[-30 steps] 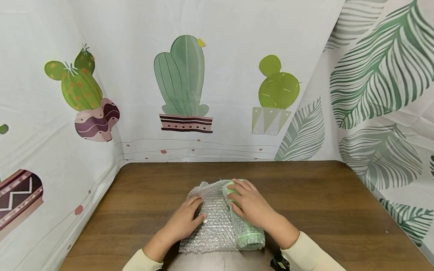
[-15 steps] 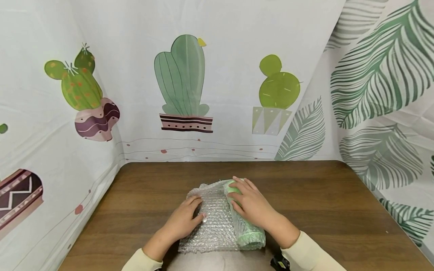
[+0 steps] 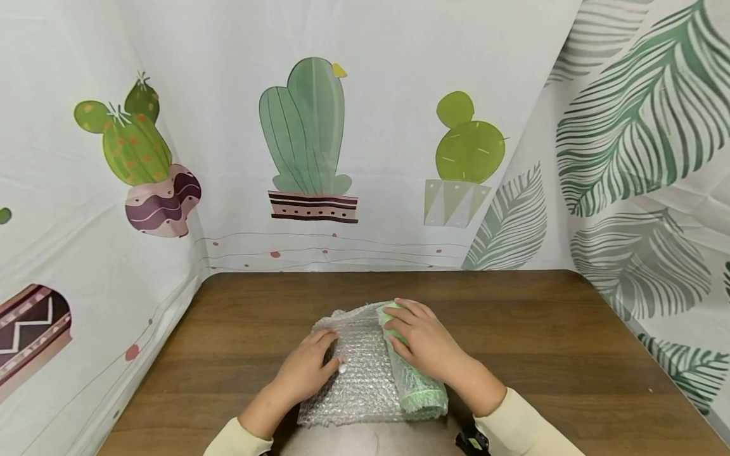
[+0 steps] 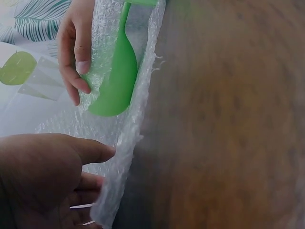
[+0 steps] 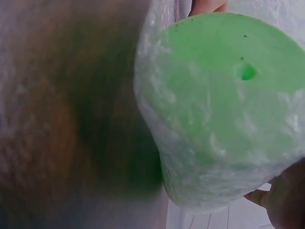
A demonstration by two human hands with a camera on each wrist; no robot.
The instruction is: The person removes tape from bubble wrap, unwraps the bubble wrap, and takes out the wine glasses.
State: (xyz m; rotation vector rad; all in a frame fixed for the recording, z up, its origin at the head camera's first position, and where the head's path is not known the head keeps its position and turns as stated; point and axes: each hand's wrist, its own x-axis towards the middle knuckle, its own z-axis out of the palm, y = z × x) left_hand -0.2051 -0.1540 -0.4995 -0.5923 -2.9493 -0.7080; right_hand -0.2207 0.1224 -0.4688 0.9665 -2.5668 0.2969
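A green plastic goblet (image 4: 116, 83) lies on its side, rolled in clear bubble wrap (image 3: 365, 373). Its round base (image 5: 228, 95), with a small dimple, points toward the person, and the bowl is at the far end. The right hand (image 3: 424, 339) grips the wrapped goblet near its bowl from above, fingers curved over it. To the left, the left hand (image 3: 308, 367) rests on the flat, unrolled part of the wrap with relaxed, spread fingers. The left wrist view shows the left thumb (image 4: 97, 151) at the wrap's near edge.
The brown wooden table (image 3: 542, 329) extends to both sides and behind the wrap. A white cloth with printed cacti (image 3: 308, 139) hangs behind it, and a leaf-printed cloth (image 3: 644, 126) hangs at right. A pale surface (image 3: 365, 440) shows at the front edge.
The wrapped goblet and the right hand have shifted very slightly to the right. The left hand has edged slightly left on the wrap.
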